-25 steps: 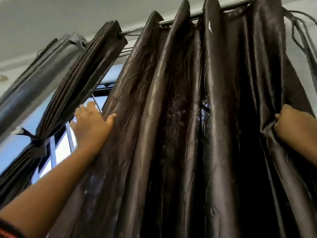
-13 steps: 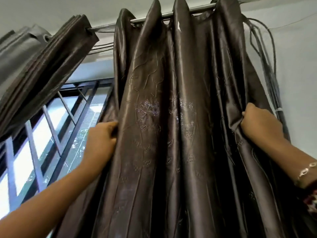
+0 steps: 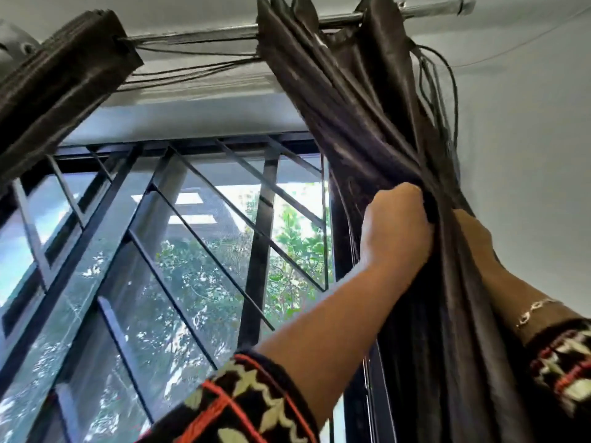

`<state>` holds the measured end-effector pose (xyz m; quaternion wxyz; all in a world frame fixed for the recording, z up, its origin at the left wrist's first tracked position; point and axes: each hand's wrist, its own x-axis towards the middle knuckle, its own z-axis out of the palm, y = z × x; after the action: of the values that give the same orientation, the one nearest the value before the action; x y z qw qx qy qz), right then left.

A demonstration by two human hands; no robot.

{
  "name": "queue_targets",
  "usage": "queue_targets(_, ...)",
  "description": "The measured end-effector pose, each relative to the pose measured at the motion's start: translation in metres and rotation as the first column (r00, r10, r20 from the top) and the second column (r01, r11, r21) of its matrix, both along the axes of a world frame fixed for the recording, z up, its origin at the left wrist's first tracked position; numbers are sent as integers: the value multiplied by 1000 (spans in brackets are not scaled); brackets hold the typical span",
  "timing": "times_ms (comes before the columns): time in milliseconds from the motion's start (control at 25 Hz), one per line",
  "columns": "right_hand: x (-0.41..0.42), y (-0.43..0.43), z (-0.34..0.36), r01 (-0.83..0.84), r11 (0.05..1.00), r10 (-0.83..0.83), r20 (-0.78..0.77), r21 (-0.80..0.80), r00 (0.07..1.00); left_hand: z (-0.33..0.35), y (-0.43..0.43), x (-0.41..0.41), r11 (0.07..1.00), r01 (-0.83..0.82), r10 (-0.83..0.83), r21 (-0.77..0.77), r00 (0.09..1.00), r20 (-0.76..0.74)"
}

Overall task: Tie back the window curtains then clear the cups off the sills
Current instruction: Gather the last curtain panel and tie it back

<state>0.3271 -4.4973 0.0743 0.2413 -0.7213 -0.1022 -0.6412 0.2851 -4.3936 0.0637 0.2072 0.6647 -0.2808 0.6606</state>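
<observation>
Fingers (image 3: 412, 196) of the left hand (image 3: 396, 230) clamp the bunched glossy brown curtain (image 3: 361, 110), whose folds hide those of the right hand (image 3: 470, 233), beside a black window grille (image 3: 256, 251).

Folds of the curtain (image 3: 367, 123) hid the fingertips of the left grip (image 3: 396, 228) and most of the right grip (image 3: 470, 235) just behind, and below both the cloth ran off the bottom edge.

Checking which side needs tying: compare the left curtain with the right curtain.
The left curtain is packed into a tight stack at the rod and slants away down-left; the right curtain spreads along the rod and narrows where it is gathered. No hand touches the left curtain; the left hand grips the right curtain, the right hand lies behind its folds. Both are dark brown, hanging on one rod.
</observation>
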Motion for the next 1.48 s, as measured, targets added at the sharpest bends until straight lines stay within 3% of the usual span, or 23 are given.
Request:
queue_targets(160, 5, 6, 0, 143, 989, -143, -3, -23, 990, -22, 43, 16, 998, -9, 12, -59, 999, 44)
queue_targets(280, 4, 9, 3, 160, 987, -160, 10, 10, 987, -44, 113, 31, 993, -15, 20, -120, 999, 39)
queue_targets(520, -10, 10, 5, 194, 981, -194, 28, 20, 981, -59, 194, 3, 948, -229, 259, -220, 959, 117)
queue_targets(600, -18, 12, 5, 221, 974, -223, 34, 40, 974, -61, 203, -9, 948, -233, 263, -217, 957, 121)
queue_targets(760, -40, 12, 5, 279, 958, -281, 25, 66, 959, -65, 219, -12, 946, -145, 168, -289, 984, 55)
queue_targets(880, -57, 9, 4, 288, 953, -283, -69, 96, 957, -68, 224, -12, 960, -35, 39, -278, 999, 11)
queue_targets(1160, -65, 6, -41, 101, 992, -64, -371, 81, 927, -83, 243, -18, 922, 102, -164, -372, 976, -140)
queue_targets(1320, -72, -3, -73, 48, 995, -7, -429, 86, 903, -114, 217, -54, 857, 150, -250, -494, 958, -142)
queue_targets(1480, -74, -10, -118, -6, 997, 34, -359, 80, 933, -169, 161, -91, 811, 2, 58, -584, 995, 84)
